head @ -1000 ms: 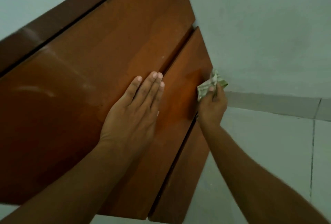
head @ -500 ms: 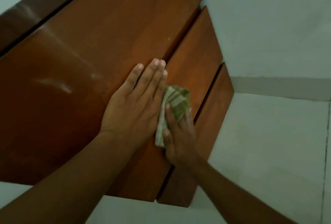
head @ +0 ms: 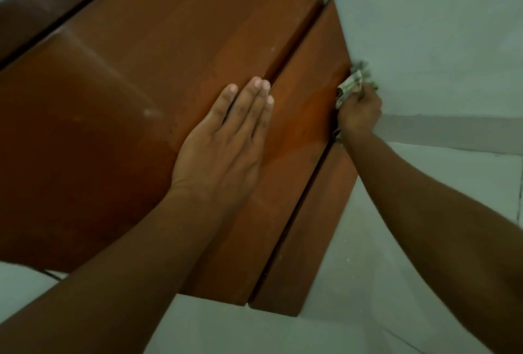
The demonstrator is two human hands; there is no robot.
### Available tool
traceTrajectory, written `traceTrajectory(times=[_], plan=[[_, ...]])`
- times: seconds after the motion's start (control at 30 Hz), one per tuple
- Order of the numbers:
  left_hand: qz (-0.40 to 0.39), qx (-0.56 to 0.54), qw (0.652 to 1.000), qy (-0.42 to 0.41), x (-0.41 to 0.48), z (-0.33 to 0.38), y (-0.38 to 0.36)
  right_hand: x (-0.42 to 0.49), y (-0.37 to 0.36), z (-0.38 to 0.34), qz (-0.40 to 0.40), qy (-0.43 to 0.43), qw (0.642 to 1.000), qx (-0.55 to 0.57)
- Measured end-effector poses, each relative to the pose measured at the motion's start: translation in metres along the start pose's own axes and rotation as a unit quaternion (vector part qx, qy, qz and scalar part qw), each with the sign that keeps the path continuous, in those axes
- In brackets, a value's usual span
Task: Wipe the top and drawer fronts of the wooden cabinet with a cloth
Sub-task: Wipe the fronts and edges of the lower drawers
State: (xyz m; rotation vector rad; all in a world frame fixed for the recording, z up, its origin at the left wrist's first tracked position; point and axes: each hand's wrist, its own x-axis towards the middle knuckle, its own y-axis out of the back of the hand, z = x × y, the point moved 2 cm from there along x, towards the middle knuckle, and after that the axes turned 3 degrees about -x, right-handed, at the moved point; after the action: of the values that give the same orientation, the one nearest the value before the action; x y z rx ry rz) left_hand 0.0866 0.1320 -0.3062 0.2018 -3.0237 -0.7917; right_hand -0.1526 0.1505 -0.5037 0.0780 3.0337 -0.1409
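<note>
Head view looks steeply down the front of your wooden cabinet (head: 119,138), so the panels fan out across the picture. Your right hand (head: 358,111) sits at the far right edge of the cabinet, against the side of the middle drawer front (head: 300,132), with its fingers curled tight around a bunched cloth (head: 351,84). The cloth pokes out above your knuckles, toward the top of the picture, and lies between your fist and the edge of the wood, touching that edge. A small scrap of it also shows below your wrist, at the groove between the middle drawer front and the lower drawer front (head: 305,243).

The wad is longer than it is wide, and its long axis runs roughly along the drawer's edge, from lower left to upper right in the picture. It is crumpled, pale with green stripes, and partly hidden by your fingers.

Your left hand (head: 226,141) lies flat and spread open on the wood, holding nothing, palm down. Its fingertips (head: 258,81) reach the dark groove that splits the big upper panel from the middle drawer front, and the little finger crosses onto that drawer front. The two hands are well apart, with the drawer front's width between them.

The wood is reddish brown and glossy, with a dull light streak on the upper panel. A darker, wet-looking patch shows on the middle drawer front between your hands. Behind your right hand is a pale wall (head: 438,28); below it is a pale floor (head: 396,283).
</note>
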Motion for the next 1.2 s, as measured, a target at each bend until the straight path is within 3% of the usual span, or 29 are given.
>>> traceTrajectory(times=[0.07,0.17,0.33,0.43,0.6,0.7,1.2], plan=[[0.003,-0.009,1.000,0.007,0.000,0.001,0.001,-0.040,0.010,0.005,0.024,-0.014,1.000,0.011],[0.003,-0.015,1.000,-0.001,-0.008,0.001,0.000,-0.145,0.031,0.012,0.012,0.041,0.997,0.059],[-0.015,0.004,1.000,-0.023,-0.063,-0.002,-0.004,-0.308,0.047,0.025,-0.126,0.201,0.965,0.115],[-0.014,0.002,1.000,-0.021,-0.101,-0.009,-0.005,-0.369,0.036,0.037,-0.212,0.325,0.920,0.052],[0.000,-0.017,1.000,-0.019,-0.119,-0.012,-0.008,-0.367,0.023,0.051,-0.208,0.432,0.874,-0.073],[0.011,-0.038,0.999,-0.029,-0.118,-0.008,-0.012,-0.346,0.022,0.046,-0.213,0.427,0.876,-0.073],[0.040,-0.050,0.997,-0.030,-0.118,-0.008,-0.021,-0.196,-0.002,0.023,-0.141,0.264,0.954,-0.020]])
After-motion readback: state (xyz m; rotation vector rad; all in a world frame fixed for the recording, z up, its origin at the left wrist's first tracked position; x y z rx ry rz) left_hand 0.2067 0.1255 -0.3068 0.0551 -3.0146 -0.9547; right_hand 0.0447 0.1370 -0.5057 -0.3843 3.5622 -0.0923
